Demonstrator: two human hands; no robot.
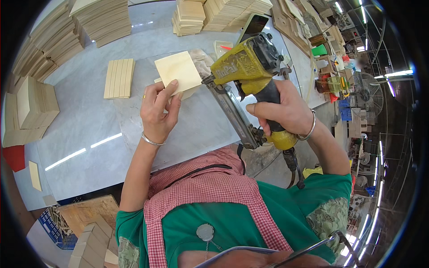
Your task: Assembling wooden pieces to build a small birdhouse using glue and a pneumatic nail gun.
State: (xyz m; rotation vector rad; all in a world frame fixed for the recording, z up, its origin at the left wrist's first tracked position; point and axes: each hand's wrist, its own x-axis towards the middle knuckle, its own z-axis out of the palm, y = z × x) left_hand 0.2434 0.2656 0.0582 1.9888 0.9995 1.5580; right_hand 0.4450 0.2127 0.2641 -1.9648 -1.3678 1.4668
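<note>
My right hand (286, 107) is wrapped round the black handle of a yellow pneumatic nail gun (243, 64), with its thumb across the grip. The gun's nose meets the right edge of a thin, square, pale wooden panel (179, 71). Below that panel, pieces of the same pale wood partly show. My left hand (161, 107) pinches the panel's near edge between thumb and fingers, holding it over the table. An air hose (292, 163) hangs from the base of the gun's handle. Left of the panel lie several narrow wooden strips (119, 79) side by side.
Tall stacks of thin wooden panels (100, 22) line the table's far side, and another stack (38, 105) stands at the left. A phone (254, 26) leans at the back beside a small clear tray (222, 48). Wooden blocks (91, 243) sit low at the near left.
</note>
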